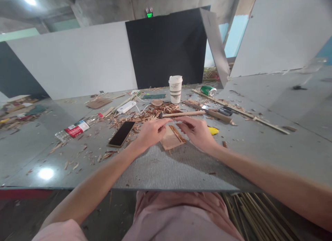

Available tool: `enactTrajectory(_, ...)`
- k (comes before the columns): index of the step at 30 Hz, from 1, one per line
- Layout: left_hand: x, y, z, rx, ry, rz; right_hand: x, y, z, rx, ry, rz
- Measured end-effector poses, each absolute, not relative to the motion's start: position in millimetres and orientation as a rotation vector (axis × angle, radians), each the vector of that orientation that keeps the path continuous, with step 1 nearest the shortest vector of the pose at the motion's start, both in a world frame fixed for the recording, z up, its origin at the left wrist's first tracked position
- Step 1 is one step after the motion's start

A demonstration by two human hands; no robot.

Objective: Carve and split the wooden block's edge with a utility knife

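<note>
– What sits nearest you?
– Your pink top, with long sticks down to your right, below the edge of the grey table

– And past that edge?
– A flat wooden piece lies on the table between your left hand and your right hand, a darker brown strip along its right part

– Are you gripping it?
– I can't tell. Your left hand bends narrow at the piece's left side, fingers drawn toward the thumb; your right hand arches near the other side, fingers curved, and whether they touch the wood doesn't show

– Beyond your fingers?
– To your left lies a dark-screened phone, and farther left a bottle with a red label, on its side. A yellow object shows past your right hand. Just ahead lies a wooden-handled tool, with wood shavings heaped around and behind it

– And farthest off?
– A lidded white cup stands upright behind the tool, a green can lies on its side to the right of it, and a black panel rises at the back
</note>
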State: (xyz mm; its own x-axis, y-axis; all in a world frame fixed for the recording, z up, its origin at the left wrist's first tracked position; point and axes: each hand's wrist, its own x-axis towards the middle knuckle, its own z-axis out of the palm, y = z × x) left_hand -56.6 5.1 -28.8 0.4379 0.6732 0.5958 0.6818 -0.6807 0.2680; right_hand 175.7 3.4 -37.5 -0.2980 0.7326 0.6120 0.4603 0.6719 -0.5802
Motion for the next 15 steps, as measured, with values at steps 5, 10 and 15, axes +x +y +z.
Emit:
enactTrajectory(5, -57.6, 6.4, -31.7, -2.624, -1.196, -1.062, 177.0, 4.6, -38.6, -0.933, -1.969, 0.341)
enactTrajectory(10, -58.3, 6.9, -32.6, -2.589, -1.201, -1.088, 176.6, 7.7, -40.8, -0.928, -1.979, 0.312)
enactTrajectory(15, -57.6, 7.5, -31.5, -2.599, -1.276, -1.084, 176.6, 7.2, -40.1, -0.922, -1.988, 0.316)
